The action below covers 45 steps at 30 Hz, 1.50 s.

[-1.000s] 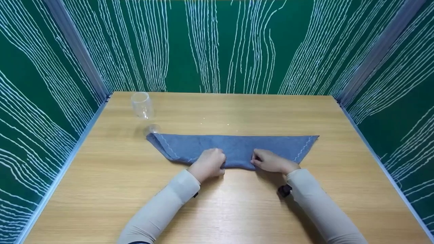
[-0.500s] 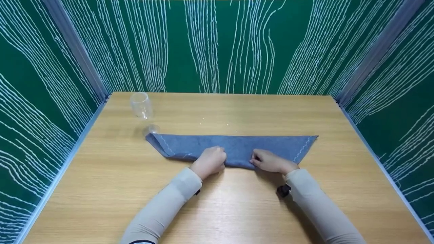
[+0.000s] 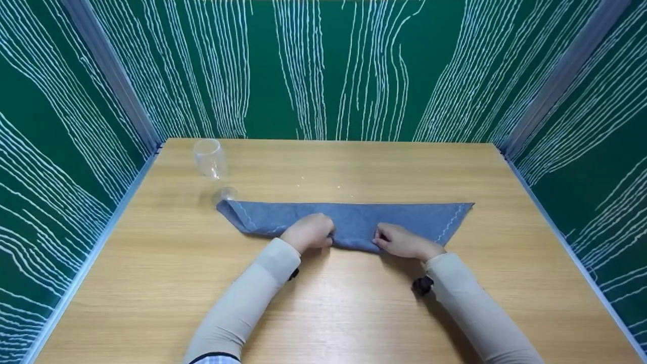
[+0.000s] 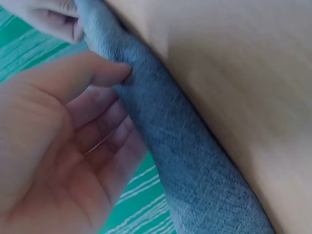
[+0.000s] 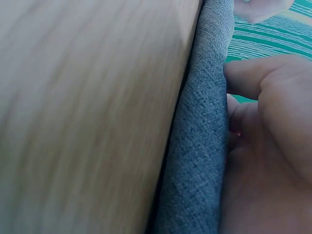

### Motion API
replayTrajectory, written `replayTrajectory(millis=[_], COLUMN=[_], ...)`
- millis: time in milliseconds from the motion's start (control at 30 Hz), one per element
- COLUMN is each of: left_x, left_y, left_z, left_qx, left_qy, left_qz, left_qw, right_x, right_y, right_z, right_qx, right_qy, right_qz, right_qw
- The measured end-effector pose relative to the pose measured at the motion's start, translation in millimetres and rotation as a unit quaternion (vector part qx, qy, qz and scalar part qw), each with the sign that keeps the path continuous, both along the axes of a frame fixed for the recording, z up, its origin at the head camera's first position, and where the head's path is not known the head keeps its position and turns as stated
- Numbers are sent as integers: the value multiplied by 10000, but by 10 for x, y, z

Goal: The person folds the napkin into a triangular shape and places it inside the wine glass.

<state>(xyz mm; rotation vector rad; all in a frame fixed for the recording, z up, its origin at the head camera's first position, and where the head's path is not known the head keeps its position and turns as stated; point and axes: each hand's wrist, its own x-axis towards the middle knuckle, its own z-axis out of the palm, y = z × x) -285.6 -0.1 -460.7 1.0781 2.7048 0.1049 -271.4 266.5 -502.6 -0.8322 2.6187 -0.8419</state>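
A blue-grey cloth point(image 3: 354, 222) with light stitching near its ends lies folded into a long strip across the table. My left hand point(image 3: 309, 231) pinches its near edge left of the middle. In the left wrist view the thumb point(image 4: 114, 73) presses the rounded cloth edge, with the other fingers behind it. My right hand point(image 3: 404, 240) grips the same edge further right. Close up in the right wrist view, the right thumb point(image 5: 246, 78) rests against the thick, rounded fold point(image 5: 200, 122). The cloth's left end is turned over at the corner.
A clear drinking glass point(image 3: 210, 159) stands at the table's back left. Another small clear glass object point(image 3: 227, 193) sits right behind the cloth's left corner. Tiny white crumbs point(image 3: 338, 187) dot the wooden table point(image 3: 354, 313). Green walls with white lines point(image 3: 364, 65) enclose three sides.
My left hand has moved slightly away from me, carrying the near cloth edge with it. The cloth strip is a little narrower on the left. My right hand has hardly moved.
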Motion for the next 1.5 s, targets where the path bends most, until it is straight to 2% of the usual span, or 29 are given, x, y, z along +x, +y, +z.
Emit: replayTrajectory(millis=[133,200,267,367,633,867,1033,1200,1333,1500], left_x=[-94,-116,-122,-112,-106,-90,-49,-7,22,53], left_y=[-49,-66,-70,-65,-60,-59,-56,-57,-46,-29], left_z=[20,28,39,55,45,18,19,-17,-51,-69], left_qx=[198,221,214,219,258,276,360,427,441,374], left_qy=[-728,-1016,-1200,-1264,-1279,-1111,-1019,-809,-482,-245], left_qz=[17,136,256,380,501,491,498,487,523,729], left_qw=[9972,9945,9922,9910,9902,9922,9929,9946,9965,9963], right_x=[8,12,16,23,69,102,110,78,36,-5], right_y=[-4,-10,-12,-10,26,44,29,13,8,6], right_z=[-3,-13,-22,-37,-28,18,74,104,122,172], right_qx=[2,9,-19,-89,-214,154,373,490,568,733], right_qy=[7,26,36,107,142,371,478,863,1215,1214], right_qz=[-30,-32,-37,-57,61,272,278,440,542,677], right_qw=[10000,10000,10000,9999,9997,9988,9978,9941,9895,9876])
